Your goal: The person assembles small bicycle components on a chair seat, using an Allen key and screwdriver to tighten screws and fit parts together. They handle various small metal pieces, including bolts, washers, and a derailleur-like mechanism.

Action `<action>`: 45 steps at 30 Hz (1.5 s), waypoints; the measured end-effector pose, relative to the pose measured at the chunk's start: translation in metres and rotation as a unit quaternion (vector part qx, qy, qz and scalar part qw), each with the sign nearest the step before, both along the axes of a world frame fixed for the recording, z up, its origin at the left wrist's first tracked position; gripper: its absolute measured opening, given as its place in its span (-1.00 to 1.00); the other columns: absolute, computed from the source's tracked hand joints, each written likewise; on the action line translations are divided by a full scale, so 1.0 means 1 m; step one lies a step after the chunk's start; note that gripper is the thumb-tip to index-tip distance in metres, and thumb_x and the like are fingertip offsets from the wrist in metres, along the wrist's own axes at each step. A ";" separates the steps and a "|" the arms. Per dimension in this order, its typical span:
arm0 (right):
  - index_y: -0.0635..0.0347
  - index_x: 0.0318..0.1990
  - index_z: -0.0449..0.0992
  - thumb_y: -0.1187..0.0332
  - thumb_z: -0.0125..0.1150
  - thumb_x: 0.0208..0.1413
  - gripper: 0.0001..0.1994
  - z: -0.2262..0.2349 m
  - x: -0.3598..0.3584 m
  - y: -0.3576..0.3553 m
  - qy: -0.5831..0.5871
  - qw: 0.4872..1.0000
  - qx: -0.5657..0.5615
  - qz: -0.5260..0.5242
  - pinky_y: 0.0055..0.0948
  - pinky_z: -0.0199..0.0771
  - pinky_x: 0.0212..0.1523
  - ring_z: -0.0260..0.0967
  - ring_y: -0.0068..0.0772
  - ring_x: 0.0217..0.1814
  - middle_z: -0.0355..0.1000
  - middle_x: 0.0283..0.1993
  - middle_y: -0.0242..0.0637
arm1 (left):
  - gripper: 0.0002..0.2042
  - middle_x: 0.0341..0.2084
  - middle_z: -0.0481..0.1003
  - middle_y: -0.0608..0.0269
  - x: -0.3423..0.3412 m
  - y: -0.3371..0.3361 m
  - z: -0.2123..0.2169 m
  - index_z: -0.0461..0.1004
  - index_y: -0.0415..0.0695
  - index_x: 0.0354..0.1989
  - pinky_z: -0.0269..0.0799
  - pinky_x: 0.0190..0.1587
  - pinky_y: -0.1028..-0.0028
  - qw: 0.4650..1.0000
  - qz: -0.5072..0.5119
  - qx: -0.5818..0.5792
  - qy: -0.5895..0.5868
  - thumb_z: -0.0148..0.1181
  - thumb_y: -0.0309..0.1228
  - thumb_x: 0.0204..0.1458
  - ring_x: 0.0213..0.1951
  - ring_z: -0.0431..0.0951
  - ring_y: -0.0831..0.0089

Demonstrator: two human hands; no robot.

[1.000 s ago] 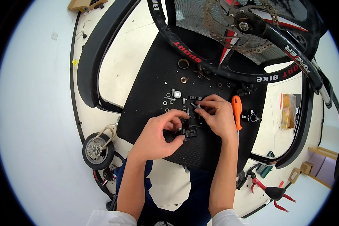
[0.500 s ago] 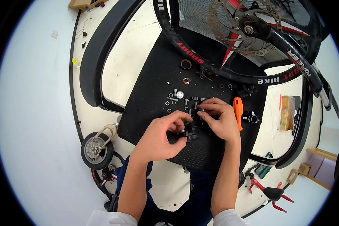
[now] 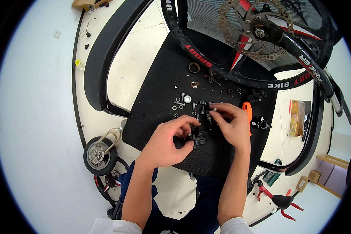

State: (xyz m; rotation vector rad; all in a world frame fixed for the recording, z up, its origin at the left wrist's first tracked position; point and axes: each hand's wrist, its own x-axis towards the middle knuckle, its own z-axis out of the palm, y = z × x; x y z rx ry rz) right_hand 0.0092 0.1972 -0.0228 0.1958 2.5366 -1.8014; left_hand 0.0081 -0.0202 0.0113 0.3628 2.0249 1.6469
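My left hand [image 3: 164, 143] is closed on a black clamp-like part [image 3: 200, 140], gripping it between thumb and fingers above the front of the seat. Just to its right, my right hand [image 3: 236, 126] pinches a small metal bolt [image 3: 209, 117], partly covered by the thumb and forefinger. Several loose bolts and washers lie left of those fingertips, among them a large silver washer [image 3: 187, 99]. A small black bracket [image 3: 202, 103] rests beyond the fingertips. Beside my right hand lies an orange-handled tool [image 3: 247, 111], partly hidden by the hand.
The black chair seat [image 3: 152, 113] serves as the work surface. A bicycle wheel [image 3: 201, 59] with a brake disc [image 3: 226, 27] leans over its far side. A black ring [image 3: 194, 68] and a black clamp [image 3: 263, 123] lie on it. A small wheel [image 3: 100, 155] stands at left.
My right thumb and fingers have shifted slightly right, uncovering more of the small bolts below them. The left hand keeps its hold on the black part. The view has moved a little.
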 end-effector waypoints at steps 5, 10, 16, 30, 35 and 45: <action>0.42 -0.09 0.61 0.59 0.35 0.08 -0.77 0.023 0.014 0.005 -0.110 0.984 -0.135 0.023 -0.61 0.59 -0.29 0.58 -0.53 -0.33 0.59 -0.30 -0.23 | -0.58 -0.42 0.48 0.25 0.000 0.001 0.000 0.51 -0.22 -0.05 0.45 -0.23 0.57 1.000 0.009 -0.009 0.024 0.23 -0.71 -0.18 -0.38 0.51 0.56; 0.44 -0.16 0.59 0.63 0.41 -0.01 -0.77 0.026 0.026 0.006 -0.120 0.975 -0.182 0.036 -0.65 0.57 -0.33 0.57 -0.57 -0.38 0.58 -0.38 -0.24 | -0.57 -0.42 0.49 0.24 0.000 0.001 -0.001 0.52 -0.22 -0.04 0.44 -0.26 0.58 0.999 0.015 -0.010 0.029 0.22 -0.72 -0.19 -0.40 0.52 0.56; 0.42 -0.27 0.63 0.62 0.45 -0.05 -0.83 0.020 0.029 0.005 -0.117 0.977 -0.171 0.049 -0.69 0.53 -0.37 0.57 -0.61 -0.41 0.60 -0.44 -0.23 | -0.63 -0.38 0.49 0.20 0.002 0.004 -0.003 0.55 -0.22 -0.05 0.52 -0.24 0.53 0.999 0.030 -0.004 0.032 0.20 -0.67 -0.10 -0.40 0.51 0.50; 0.42 -0.33 0.64 0.68 0.47 -0.11 -0.85 0.022 0.022 -0.005 -0.095 0.986 -0.123 0.058 -0.68 0.57 -0.32 0.56 -0.61 -0.39 0.61 -0.37 -0.23 | -0.66 -0.28 0.52 0.15 0.000 0.004 -0.001 0.60 -0.20 0.00 0.57 -0.17 0.51 0.999 0.017 -0.016 0.026 0.16 -0.68 0.01 -0.30 0.64 0.42; 0.41 -0.29 0.65 0.65 0.46 -0.10 -0.83 0.020 0.023 -0.009 -0.111 0.979 -0.164 0.042 -0.64 0.58 -0.28 0.57 -0.60 -0.33 0.60 -0.35 -0.25 | -0.65 -0.28 0.50 0.19 0.001 0.004 -0.001 0.60 -0.21 0.00 0.50 -0.24 0.55 0.999 0.039 -0.002 0.012 0.16 -0.69 0.02 -0.34 0.57 0.51; 0.42 -0.27 0.65 0.66 0.41 -0.07 -0.84 0.019 0.021 -0.007 -0.048 0.988 -0.132 0.072 -0.62 0.62 -0.23 0.57 -0.55 -0.27 0.59 -0.24 -0.21 | -0.66 -0.29 0.48 0.23 0.004 0.005 -0.007 0.59 -0.21 0.03 0.48 -0.30 0.63 0.998 0.046 0.001 0.035 0.21 -0.67 0.05 -0.39 0.52 0.62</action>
